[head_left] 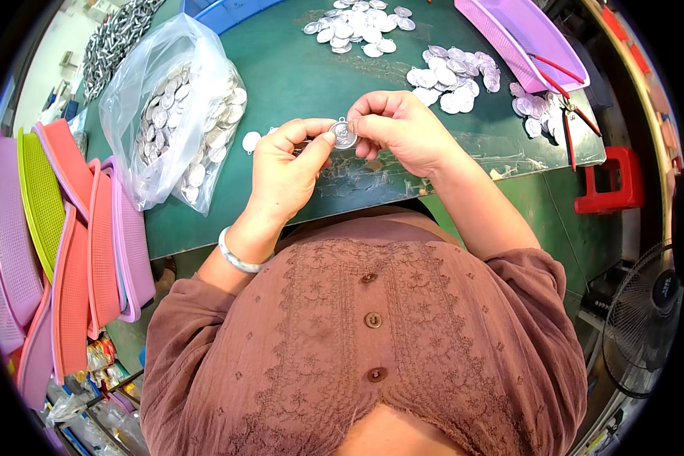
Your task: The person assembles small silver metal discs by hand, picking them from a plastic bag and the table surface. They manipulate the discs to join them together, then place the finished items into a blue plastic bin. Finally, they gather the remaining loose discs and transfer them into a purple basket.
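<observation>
Hands meet over the near edge of the green table [296, 76], both working on one small silver medal [345, 136]. The left hand [285, 171] has its thumb and forefinger closed on the medal's left rim, the other fingers curled under. The right hand [403, 129] pinches the medal from the right, fingertips bent in tight against its upper edge where a tiny loop sticks out. The medal is held just above the tabletop, between the two hands, face up. A pale bangle [237, 258] circles the left wrist.

Toward the table's left edge lies a clear plastic bag [167, 106] stuffed with more silver medals, and a single loose medal [251, 141] rests on the table just beside the left hand. Heaps of medals [361, 26] sit near the far edge, another heap [452, 76] lies farther right, and a smaller scatter [536, 106] lies near the right edge. A purple tray [520, 34] stands at the far right corner, with red-handled pliers [574, 114] beside it. Stacked mesh trays [61, 251] in pink, green and purple lean off the table's left side. A red stool [612, 178] stands beyond the right edge.
</observation>
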### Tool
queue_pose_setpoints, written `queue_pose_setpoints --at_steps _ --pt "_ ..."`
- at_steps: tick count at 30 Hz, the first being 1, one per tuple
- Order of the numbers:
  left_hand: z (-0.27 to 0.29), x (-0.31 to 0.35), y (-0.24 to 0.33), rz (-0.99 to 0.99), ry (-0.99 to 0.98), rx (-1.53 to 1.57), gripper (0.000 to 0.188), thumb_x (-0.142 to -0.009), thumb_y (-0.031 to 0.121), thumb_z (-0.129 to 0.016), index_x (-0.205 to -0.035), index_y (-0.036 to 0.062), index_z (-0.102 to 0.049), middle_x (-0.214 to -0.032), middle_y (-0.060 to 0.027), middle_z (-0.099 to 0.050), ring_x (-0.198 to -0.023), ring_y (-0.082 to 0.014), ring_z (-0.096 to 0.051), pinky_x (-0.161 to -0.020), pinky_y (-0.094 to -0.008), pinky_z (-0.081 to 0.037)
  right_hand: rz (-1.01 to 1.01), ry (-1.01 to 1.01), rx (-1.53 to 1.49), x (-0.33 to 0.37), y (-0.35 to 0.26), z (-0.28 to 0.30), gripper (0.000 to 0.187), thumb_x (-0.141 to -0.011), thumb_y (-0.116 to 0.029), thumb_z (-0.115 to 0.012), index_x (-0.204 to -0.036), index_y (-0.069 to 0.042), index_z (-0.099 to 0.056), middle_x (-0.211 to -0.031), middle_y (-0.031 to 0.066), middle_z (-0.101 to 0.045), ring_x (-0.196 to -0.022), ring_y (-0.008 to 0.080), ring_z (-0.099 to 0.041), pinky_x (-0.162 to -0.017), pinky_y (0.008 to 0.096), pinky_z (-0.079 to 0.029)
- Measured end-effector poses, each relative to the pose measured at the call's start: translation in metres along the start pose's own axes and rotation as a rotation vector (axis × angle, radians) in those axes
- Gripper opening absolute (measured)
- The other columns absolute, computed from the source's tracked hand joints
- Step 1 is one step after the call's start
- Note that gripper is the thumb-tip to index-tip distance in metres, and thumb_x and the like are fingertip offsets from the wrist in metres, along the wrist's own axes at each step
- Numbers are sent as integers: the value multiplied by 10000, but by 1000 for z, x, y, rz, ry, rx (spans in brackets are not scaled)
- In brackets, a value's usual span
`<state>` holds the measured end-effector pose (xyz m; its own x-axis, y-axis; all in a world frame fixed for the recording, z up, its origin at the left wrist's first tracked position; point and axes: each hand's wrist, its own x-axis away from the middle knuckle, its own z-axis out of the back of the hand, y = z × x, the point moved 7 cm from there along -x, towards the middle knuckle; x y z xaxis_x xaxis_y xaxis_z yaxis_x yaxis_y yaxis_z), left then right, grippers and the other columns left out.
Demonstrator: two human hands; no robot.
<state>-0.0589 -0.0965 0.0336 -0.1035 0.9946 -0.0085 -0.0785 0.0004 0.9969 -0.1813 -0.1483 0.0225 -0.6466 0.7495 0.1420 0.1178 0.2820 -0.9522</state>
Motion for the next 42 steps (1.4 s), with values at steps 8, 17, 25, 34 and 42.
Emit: queue_pose_setpoints --at_steps 8,17,25,34,42 --pt "-10 -9 1 54 -30 -32 135 -806 79 -569 -902 5 -625 -659 15 -564 -533 -29 -471 -462 -158 -354 1 50 53 4 -1 12 95 -790 -125 -564 -789 -30 -574 -652 18 -568 -543 68 -517 -496 194 -417" --pt "17 -122 -23 210 33 -93 155 -787 58 -554 -920 -18 -576 -695 -14 -547 -523 -56 -458 -429 -169 -343 417 645 1133 23 -54 99 166 -750 -134 -563 -882 -40 -601 -825 120 -587 -789 291 -559 -704 362 -448" --pt "8 -180 -31 193 126 -320 210 -741 44 -560 -942 -8 -593 -714 -35 -574 -525 -82 -490 -432 -206 -368 329 513 1607 7 -50 107 265 -714 -178 -622 -961 -86 -603 -1060 88 -508 -997 291 -445 -843 417 -360" --pt "-26 -128 -14 135 -133 -212 194 -739 75 -580 -914 1 -619 -705 -18 -574 -525 -78 -482 -477 -203 -389 319 480 1523 0 -46 109 185 -702 -150 -608 -885 -123 -602 -1087 62 -501 -1043 278 -423 -858 434 -333" --pt "-56 -92 -18 127 -279 -227 219 -778 102 -574 -974 7 -594 -717 13 -550 -540 -48 -448 -470 -172 -359 259 324 1662 -10 -43 91 257 -694 -149 -596 -951 -135 -612 -1062 56 -514 -1056 263 -417 -880 452 -309"
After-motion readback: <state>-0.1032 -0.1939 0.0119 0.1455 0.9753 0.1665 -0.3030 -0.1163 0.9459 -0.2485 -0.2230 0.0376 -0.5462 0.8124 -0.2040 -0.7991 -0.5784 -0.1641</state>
